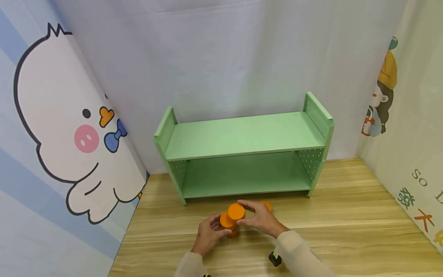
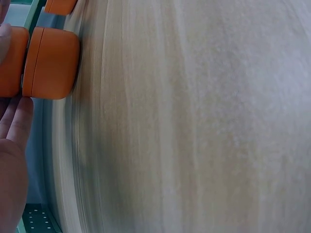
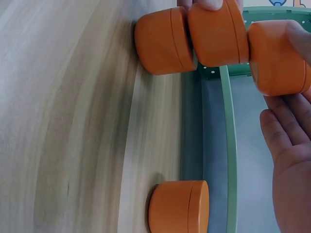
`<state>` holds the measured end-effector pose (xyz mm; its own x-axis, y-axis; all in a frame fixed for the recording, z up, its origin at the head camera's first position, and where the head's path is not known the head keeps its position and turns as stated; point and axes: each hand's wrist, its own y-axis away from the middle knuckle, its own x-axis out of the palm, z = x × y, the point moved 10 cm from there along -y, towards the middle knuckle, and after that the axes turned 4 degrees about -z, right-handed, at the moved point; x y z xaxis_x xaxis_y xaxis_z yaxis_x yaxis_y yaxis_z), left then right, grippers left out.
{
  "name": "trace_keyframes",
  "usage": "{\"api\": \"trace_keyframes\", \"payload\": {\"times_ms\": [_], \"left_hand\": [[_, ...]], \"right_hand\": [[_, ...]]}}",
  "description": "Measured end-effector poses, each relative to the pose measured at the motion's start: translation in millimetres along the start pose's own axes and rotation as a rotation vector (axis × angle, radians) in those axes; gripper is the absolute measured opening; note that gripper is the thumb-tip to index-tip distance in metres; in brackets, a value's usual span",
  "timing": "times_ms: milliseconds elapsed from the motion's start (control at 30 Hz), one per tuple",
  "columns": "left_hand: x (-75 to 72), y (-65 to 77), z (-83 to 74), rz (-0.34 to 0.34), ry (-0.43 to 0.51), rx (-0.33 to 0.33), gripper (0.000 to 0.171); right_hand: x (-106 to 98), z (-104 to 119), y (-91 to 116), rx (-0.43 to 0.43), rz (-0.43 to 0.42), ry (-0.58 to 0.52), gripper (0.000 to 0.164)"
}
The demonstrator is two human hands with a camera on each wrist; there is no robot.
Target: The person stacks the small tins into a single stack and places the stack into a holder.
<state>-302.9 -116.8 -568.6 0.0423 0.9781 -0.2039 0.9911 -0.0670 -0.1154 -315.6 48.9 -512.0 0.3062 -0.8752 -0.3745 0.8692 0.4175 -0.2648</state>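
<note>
Three round orange lidded jars form a stack on the table, with the bottom jar standing on the wood. My left hand grips the middle jar from the left, thumb in front and fingers behind. From the right, my right hand holds the top jar between thumb and fingers. That jar overlaps the middle one in the head view and sits slightly off its axis in the right wrist view. Another orange jar stands on the table beyond my right hand, partly hidden by it in the head view.
A green two-tier shelf stands on the wooden table behind the jars. A small black block shows by the right sleeve. Printed cloth walls enclose the back and both sides.
</note>
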Motion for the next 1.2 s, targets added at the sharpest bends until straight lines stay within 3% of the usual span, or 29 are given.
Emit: {"api": "trace_keyframes", "payload": {"times_ms": [1200], "left_hand": [[-0.5,-0.6,6.4,-0.026,0.023,-0.028,0.059]], "right_hand": [[20,2,-9,-0.014,0.02,0.014,0.061]]}}
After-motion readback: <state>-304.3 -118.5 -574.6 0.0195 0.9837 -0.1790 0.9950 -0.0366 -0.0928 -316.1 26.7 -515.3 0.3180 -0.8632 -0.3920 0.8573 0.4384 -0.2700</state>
